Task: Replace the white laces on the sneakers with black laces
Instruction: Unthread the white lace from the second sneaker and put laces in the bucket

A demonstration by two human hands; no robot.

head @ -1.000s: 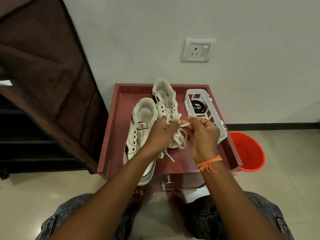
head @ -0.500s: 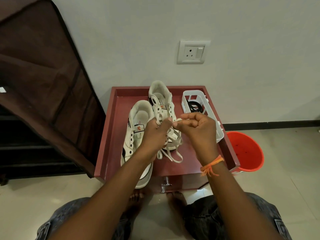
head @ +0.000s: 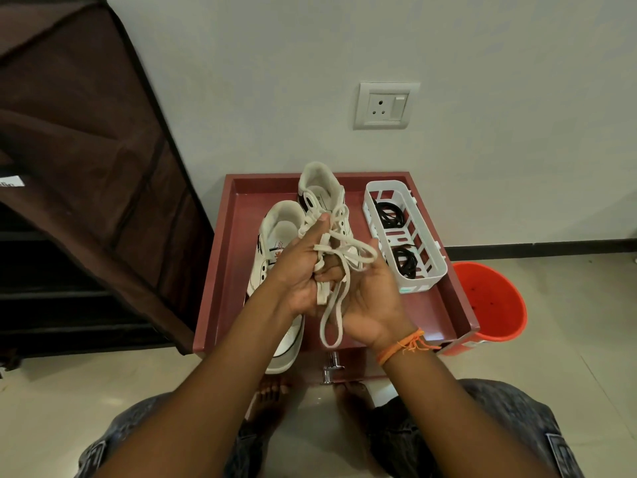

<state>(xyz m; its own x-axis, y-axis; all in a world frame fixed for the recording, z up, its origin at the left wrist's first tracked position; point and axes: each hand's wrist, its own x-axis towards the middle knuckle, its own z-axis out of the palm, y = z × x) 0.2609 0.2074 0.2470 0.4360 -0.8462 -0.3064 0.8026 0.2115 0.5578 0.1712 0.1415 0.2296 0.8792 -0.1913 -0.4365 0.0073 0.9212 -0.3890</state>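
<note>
Nearest to the camera are the knees of the person in dark jeans, and above them both hands meet over the front of a red tray table [head: 220, 288]. The left hand [head: 300, 270] has its fingers curled around a bundle of white lace [head: 339, 267], with the thumb pointing up, and a long loop of the lace hangs down between the wrists. The right hand [head: 370, 298] lies palm up beside it, and its fingers seem to pinch the same bundle, though this is partly hidden. Behind the hands, two white sneakers stand on the tray. The left sneaker [head: 275, 236] shows empty eyelets, so I judge its white lace is already out. The right sneaker [head: 322, 198] is farther back; whether any lace is left in it I cannot tell, because the hands cover it. To the right, a white basket [head: 431, 267] holds the black laces [head: 391, 215] in two coils, not yet touched. Beyond the tray an orange bucket [head: 493, 301] stands on the floor. So the removing looks nearly finished, and all the threading of black laces is left.
</note>
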